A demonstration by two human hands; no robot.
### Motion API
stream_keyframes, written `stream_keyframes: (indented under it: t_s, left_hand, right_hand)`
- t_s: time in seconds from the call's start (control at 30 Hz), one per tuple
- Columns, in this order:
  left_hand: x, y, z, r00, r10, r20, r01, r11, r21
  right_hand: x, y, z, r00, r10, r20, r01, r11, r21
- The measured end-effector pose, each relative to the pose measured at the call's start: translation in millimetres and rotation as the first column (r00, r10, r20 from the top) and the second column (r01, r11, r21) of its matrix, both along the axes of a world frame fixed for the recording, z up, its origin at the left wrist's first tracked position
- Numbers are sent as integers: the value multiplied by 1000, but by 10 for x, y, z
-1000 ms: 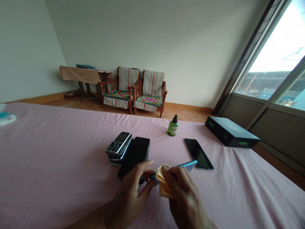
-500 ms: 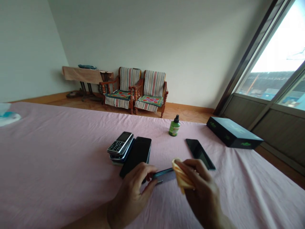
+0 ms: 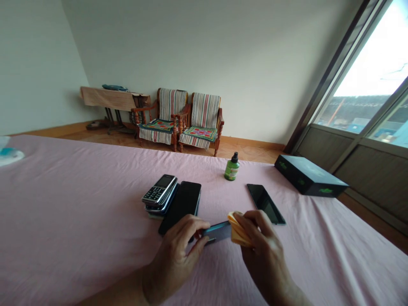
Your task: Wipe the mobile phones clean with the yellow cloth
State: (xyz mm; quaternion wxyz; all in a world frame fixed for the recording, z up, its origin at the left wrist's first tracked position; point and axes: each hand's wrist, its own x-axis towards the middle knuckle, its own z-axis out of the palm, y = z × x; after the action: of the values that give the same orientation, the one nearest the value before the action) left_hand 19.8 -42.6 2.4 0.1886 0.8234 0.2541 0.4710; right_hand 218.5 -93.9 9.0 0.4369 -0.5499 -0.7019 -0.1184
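Note:
My left hand [image 3: 178,250] pinches one end of a dark smartphone [image 3: 219,231], held tilted low over the pink cloth. Around the phone's other end is a yellow cloth [image 3: 239,231], gripped in my right hand [image 3: 263,250]; it hides that end. Just beyond my left hand lies a black smartphone [image 3: 184,199], apparently on top of another. Beside it a silver keypad phone [image 3: 160,189] tops a small stack of phones. Another dark smartphone [image 3: 265,203] rests flat beyond my right hand.
A green bottle with a black cap [image 3: 232,166] stands upright past the phones. To the right is a flat black box [image 3: 310,175]. Pink fabric [image 3: 79,204] covers the surface. Two wooden chairs [image 3: 199,123] and a cloth-draped table [image 3: 108,100] stand by the wall.
The yellow cloth and my right hand have shifted slightly left and up around the phone's end. My left hand keeps its pinch. The whole view has moved a little.

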Motion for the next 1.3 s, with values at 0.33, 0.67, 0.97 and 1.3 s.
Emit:
stream_keyframes:
  t_s: [0.33, 0.67, 0.97, 1.3]
  left_hand:
    - [-31, -25, -115, 997, 40, 68, -32, 993, -109]
    - [-8, -19, -32, 999, 27, 29, -25, 999, -42]
    - [13, 27, 36, 1000, -6, -6, 6, 990, 139]
    - [11, 23, 43, 1000, 16, -4, -15, 990, 137]
  right_hand:
    - [-421, -57, 73, 939, 340, 41, -340, 940, -10]
    - [-225, -63, 50, 982, 189, -6, -189, 982, 18]
    - [197, 56, 84, 951, -158, -266, 136, 986, -100]
    - [531, 177, -44, 787, -247, -565, 119, 960, -254]
